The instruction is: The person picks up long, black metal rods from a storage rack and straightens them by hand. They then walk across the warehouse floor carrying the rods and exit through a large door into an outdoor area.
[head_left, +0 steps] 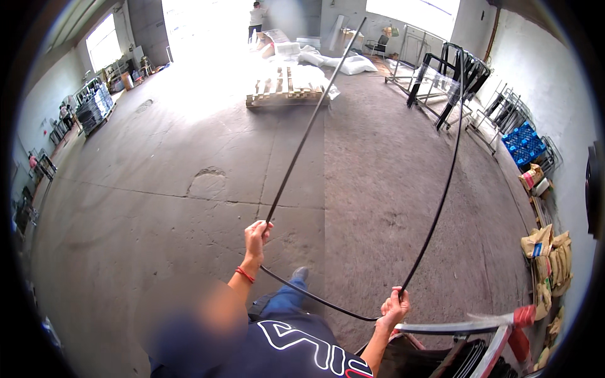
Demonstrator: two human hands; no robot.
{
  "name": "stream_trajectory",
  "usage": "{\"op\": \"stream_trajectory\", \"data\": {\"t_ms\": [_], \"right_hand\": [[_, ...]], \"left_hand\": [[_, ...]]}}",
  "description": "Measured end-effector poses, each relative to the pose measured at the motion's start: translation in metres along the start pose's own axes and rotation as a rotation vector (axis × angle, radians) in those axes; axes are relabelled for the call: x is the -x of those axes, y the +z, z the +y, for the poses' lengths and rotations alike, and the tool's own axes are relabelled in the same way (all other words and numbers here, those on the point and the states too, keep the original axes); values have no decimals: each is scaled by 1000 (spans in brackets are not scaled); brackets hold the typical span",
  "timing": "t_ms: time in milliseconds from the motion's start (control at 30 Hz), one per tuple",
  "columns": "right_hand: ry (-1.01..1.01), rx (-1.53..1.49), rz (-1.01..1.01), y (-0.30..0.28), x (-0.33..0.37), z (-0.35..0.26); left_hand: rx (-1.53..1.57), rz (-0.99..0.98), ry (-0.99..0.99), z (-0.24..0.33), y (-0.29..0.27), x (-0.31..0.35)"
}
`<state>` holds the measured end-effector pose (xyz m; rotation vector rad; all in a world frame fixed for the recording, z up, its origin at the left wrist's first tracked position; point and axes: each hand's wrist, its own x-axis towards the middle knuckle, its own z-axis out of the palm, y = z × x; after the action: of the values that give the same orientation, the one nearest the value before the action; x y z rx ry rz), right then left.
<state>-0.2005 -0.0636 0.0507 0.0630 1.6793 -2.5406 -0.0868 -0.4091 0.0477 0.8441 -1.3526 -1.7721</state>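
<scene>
A long, thin black strip, apparently flexible, is held up in front of me and bends into a wide U. My left hand, a red band at its wrist, is closed round it on the left side. Lower and to the right, my right hand pinches the same strip. Between the hands it sags across my body, while both ends rise toward the far part of the room. Close by my right forearm stands a metal rack with red wrapping at its corner; dark pieces lie inside.
A wooden pallet lies ahead on the concrete floor, wrapped material behind it. Racks with black frames, a blue plastic pallet and brown sacks line the right side. A person stands far off by the bright opening.
</scene>
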Motion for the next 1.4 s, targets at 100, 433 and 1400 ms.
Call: {"op": "stream_trajectory", "data": {"t_ms": [100,433,1400], "right_hand": [[56,27,-57,34,-49,10],[13,44,-149,161,-242,31],[-34,-46,-459,422,-896,80]], "left_hand": [[-13,77,1,6,11,-33],[45,155,8,1,91,-218],[191,361,9,-43,442,-718]]}}
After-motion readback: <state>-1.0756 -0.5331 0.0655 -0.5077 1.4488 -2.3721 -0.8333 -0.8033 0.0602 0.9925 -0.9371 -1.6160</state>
